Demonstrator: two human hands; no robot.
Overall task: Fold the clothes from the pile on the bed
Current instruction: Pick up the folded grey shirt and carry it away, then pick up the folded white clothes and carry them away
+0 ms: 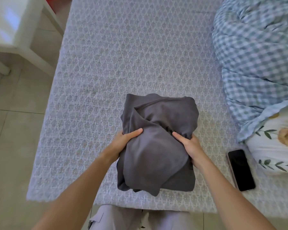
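A dark grey garment [156, 146], bundled into a loose thick fold, is over the near middle of the bed [116, 63]. My left hand [123, 141] grips its left side, thumb on top and fingers hidden underneath. My right hand [189, 145] grips its right side the same way, thumb on top. Whether the garment rests on the patterned bedcover or is lifted a little off it, I cannot tell. No other loose clothes show on the bedcover.
A blue checked quilt [256, 55] is heaped along the bed's right side, over a white flowered pillow [276, 146]. A black phone [241, 170] lies face up at the near right. White furniture [18, 30] stands on the tiled floor at the left.
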